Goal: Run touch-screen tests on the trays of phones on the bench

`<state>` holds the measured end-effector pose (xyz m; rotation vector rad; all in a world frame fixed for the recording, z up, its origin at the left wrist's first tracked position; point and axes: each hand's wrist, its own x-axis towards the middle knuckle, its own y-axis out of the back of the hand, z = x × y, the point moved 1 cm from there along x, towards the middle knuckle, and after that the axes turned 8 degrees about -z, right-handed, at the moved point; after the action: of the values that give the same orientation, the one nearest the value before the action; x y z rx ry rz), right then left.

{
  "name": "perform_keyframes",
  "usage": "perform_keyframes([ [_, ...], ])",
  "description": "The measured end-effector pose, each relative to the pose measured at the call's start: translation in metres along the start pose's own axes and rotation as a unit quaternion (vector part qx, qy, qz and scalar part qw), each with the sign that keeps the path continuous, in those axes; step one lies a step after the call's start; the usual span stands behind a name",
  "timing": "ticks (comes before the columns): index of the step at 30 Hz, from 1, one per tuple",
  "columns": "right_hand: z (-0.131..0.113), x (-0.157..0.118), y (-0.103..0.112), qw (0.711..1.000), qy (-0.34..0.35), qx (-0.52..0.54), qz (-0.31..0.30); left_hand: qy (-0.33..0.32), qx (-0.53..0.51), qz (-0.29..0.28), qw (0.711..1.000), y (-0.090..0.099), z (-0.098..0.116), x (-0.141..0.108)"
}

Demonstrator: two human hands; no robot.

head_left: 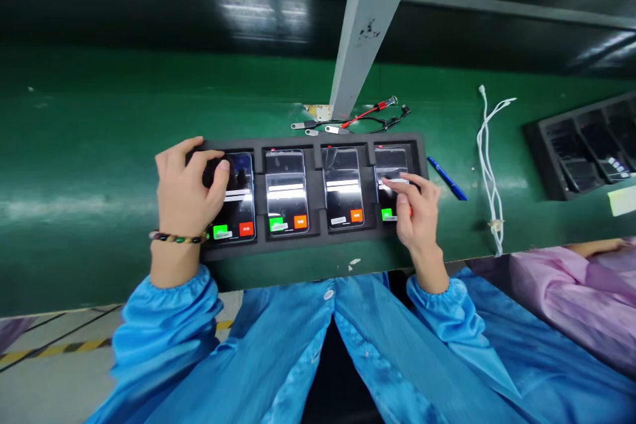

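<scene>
A black foam tray (318,195) lies in front of me with several smartphones in a row, screens up and lit. My left hand (191,185) is over the leftmost smartphone (239,212), thumb and fingers apart near its top and the tray's corner. Part of that screen is hidden under the hand. With fingers stretched out, my right hand (417,209) is at the rightmost smartphone (390,162), a fingertip on or just over its screen. Between them lie a second smartphone (287,175) and a third smartphone (342,175). Green, orange or red blocks show low on the screens.
Behind the tray, short black and red cables (360,120) lie by a grey post (365,26). To the right are a blue pen (447,179), a white cable (487,159) and another dark tray (556,185) with devices. A person's pink sleeve (571,291) shows at right.
</scene>
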<state>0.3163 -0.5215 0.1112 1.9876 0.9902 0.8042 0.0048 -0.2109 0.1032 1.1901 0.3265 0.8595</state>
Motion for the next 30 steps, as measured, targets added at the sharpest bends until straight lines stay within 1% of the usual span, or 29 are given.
perform_keyframes([
  [2, -0.014, 0.004, -0.008, 0.999, 0.027, 0.007, -0.037, 0.002, -0.001, -0.002, 1.000, 0.000, -0.001, 0.000],
  [4, -0.026, 0.008, -0.015, 0.997, 0.050, 0.009, -0.061, 0.004, -0.004, -0.007, 1.000, 0.000, -0.001, -0.001],
  [6, -0.033, 0.012, -0.020, 0.995, 0.061, 0.004, -0.085, 0.010, -0.009, -0.011, 1.000, 0.000, -0.001, -0.001],
  [9, -0.037, 0.013, -0.023, 0.991, 0.065, -0.004, -0.121, 0.020, -0.023, -0.020, 0.999, 0.001, 0.000, -0.002],
  [12, -0.042, 0.015, -0.026, 0.990, 0.075, 0.001, -0.121, 0.031, -0.047, -0.027, 0.998, 0.003, 0.002, -0.002],
  [14, -0.052, 0.017, -0.030, 0.989, 0.092, 0.013, -0.114, 0.042, -0.064, -0.025, 0.997, 0.006, 0.003, -0.004],
  [16, -0.067, 0.023, -0.037, 0.986, 0.113, 0.026, -0.122, 0.051, -0.076, -0.020, 0.996, 0.012, 0.005, -0.010],
  [19, -0.095, 0.033, -0.052, 0.975, 0.140, 0.037, -0.169, 0.052, -0.084, -0.014, 0.995, 0.021, 0.008, -0.026],
  [22, -0.114, 0.039, -0.066, 0.963, 0.165, 0.044, -0.208, 0.045, -0.084, -0.030, 0.995, 0.027, 0.008, -0.046],
  [24, -0.116, 0.040, -0.069, 0.961, 0.176, 0.046, -0.209, 0.033, -0.077, -0.045, 0.995, 0.027, 0.006, -0.056],
  [26, -0.111, 0.040, -0.064, 0.966, 0.169, 0.042, -0.191, 0.007, -0.068, -0.055, 0.996, 0.026, 0.004, -0.062],
  [28, -0.097, 0.038, -0.052, 0.977, 0.141, 0.037, -0.154, -0.020, -0.059, -0.060, 0.996, 0.024, 0.003, -0.063],
  [30, -0.078, 0.037, -0.036, 0.990, 0.097, 0.036, -0.099, -0.029, -0.055, -0.068, 0.996, 0.023, 0.002, -0.062],
])
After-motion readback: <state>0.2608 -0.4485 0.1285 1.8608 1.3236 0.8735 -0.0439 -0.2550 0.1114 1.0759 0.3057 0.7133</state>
